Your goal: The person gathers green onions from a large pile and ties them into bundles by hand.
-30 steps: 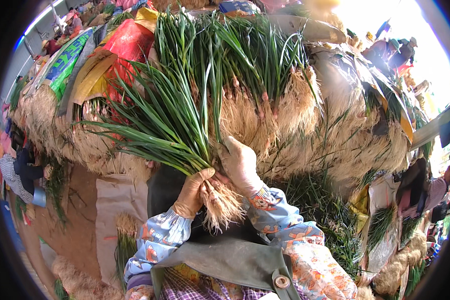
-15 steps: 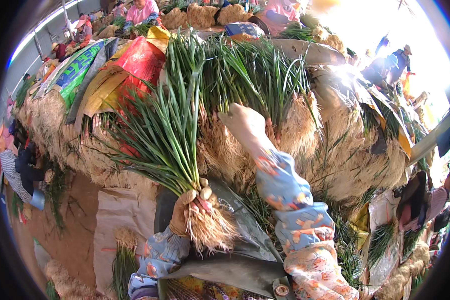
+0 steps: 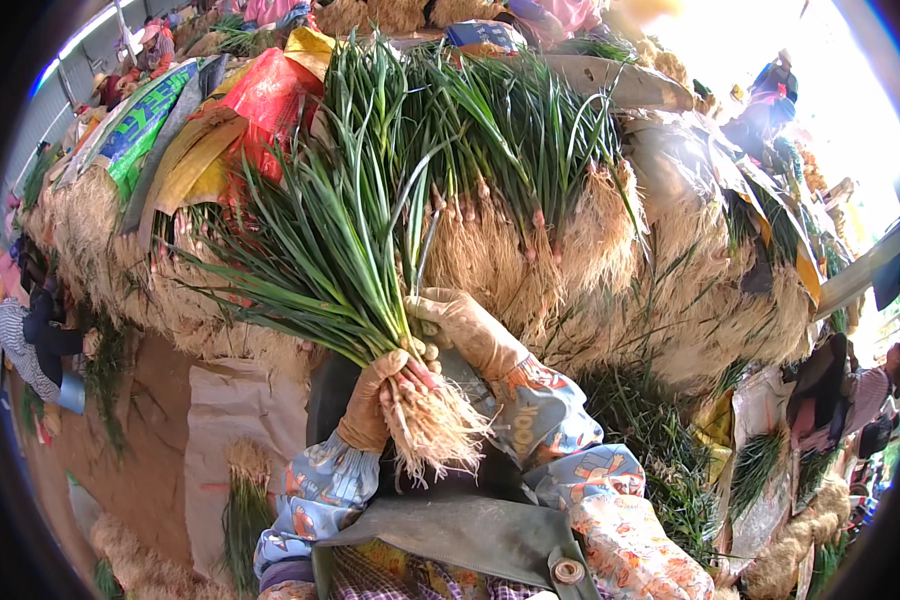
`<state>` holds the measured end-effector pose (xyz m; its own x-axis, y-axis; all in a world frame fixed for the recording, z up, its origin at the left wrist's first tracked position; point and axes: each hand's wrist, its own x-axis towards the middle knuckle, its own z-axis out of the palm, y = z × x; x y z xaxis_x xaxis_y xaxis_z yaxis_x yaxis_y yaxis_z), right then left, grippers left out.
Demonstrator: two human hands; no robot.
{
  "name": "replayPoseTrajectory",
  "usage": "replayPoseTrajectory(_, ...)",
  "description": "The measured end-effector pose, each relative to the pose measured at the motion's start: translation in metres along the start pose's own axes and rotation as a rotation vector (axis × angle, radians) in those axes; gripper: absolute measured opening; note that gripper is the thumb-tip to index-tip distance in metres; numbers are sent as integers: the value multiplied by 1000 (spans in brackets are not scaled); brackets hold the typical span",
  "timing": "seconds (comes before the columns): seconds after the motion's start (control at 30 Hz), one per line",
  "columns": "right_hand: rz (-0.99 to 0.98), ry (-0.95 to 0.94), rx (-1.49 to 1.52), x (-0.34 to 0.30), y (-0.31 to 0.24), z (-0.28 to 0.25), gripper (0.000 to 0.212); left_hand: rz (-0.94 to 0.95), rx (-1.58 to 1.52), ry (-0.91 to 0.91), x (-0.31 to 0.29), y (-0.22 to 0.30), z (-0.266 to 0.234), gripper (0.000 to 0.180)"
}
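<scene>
A bunch of green garlic (image 3: pixel 345 250), with long flat green leaves, pinkish stem bases and a beard of pale roots (image 3: pixel 435 425), stands in front of me. My left hand (image 3: pixel 375 395), gloved in tan, is closed round its stems just above the roots. My right hand (image 3: pixel 465 325), also gloved, is at the right side of the bunch, its fingers pinched on a stalk against the other leaves. The fingertips are partly hidden among the stems. Beyond both hands, more green garlic (image 3: pixel 530 150) lies on a heaped pile, roots (image 3: pixel 590 240) hanging toward me.
Red plastic sheeting (image 3: pixel 270 105) and a green sack (image 3: pixel 150 120) cover the pile's left side. A dark apron (image 3: pixel 460 535) spreads over my lap. A rooted bundle (image 3: pixel 247 500) lies on a pale sack (image 3: pixel 215 400) at left. Loose leaves (image 3: pixel 645 440) litter the right; other people (image 3: pixel 30 340) work around.
My right hand has come back from the pile to the bunch in my left hand, bringing a stalk. The left hand's grip stays, the bunch slightly lower on the roots' side.
</scene>
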<state>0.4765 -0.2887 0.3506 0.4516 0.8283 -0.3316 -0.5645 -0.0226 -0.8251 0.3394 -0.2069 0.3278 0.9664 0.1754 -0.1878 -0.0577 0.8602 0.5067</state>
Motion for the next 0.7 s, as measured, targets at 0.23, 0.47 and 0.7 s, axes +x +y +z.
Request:
replayPoseTrajectory(0.23,-668,660,-983,24,54,-29,9,61,-234,-229,-7,-2,-14,31)
replayPoseTrajectory(0.47,102,-19,-1703,-44,35,-58,38,6,-378,-513,-5,5,-26,26)
replayPoseTrajectory(0.7,-140,-376,208,22,17,21,21,34,-351,-324,-10,-3,-12,25)
